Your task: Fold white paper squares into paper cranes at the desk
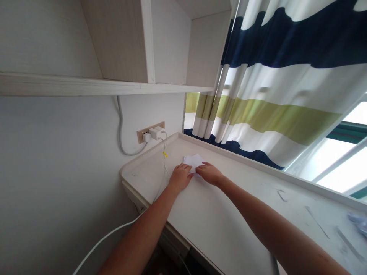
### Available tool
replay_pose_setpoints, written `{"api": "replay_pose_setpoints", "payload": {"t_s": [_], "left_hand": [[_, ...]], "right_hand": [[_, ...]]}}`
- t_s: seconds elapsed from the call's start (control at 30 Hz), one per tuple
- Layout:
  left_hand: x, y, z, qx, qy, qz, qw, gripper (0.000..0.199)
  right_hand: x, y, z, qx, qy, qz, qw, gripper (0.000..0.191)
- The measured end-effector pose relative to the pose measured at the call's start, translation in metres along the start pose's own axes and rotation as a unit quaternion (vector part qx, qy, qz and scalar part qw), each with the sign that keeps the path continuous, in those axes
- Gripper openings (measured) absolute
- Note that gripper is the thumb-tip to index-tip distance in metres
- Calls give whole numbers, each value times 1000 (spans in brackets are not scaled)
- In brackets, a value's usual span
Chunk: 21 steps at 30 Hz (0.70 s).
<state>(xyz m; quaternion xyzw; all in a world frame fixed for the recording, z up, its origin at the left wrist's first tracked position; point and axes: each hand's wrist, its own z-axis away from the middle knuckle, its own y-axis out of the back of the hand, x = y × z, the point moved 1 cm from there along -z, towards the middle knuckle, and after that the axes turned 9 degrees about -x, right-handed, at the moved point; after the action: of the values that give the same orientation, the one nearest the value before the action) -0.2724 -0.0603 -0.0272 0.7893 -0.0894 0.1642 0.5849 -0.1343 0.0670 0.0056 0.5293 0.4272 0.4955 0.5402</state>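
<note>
Along the white desk [218, 225], a white plug charger [156, 133] sits in a wall socket; rightward, the left hand [180, 177] and right hand [210, 173] lie flat and open, unclamped, fingertips touching opposite edges of a white paper sheet [194, 161] on the desktop.

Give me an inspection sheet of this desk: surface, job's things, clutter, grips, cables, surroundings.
Surface: white desk top, scuffed, with a raised lip.
Job's things: white paper lying flat between both hands.
Clutter: thin pale strips; crumpled bluish item at the frame edge.
Grips: left hand and right hand rest flat against the paper, not closed.
Cables: white cable and thin cable from wall-socket charger.
Surroundings: white shelf; striped curtain.
</note>
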Motion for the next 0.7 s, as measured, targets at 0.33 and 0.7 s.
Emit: {"api": "replay_pose_setpoints", "payload": {"t_s": [0.33, 0.7], "left_hand": [[5, 11, -8, 118, 13, 116, 986, 22], [131, 9, -61, 117, 35, 594, 796, 36]], "right_hand": [[1, 36, 21, 93, -24, 13, 995, 26], [46, 82, 169, 257, -127, -537, 793, 39]]}}
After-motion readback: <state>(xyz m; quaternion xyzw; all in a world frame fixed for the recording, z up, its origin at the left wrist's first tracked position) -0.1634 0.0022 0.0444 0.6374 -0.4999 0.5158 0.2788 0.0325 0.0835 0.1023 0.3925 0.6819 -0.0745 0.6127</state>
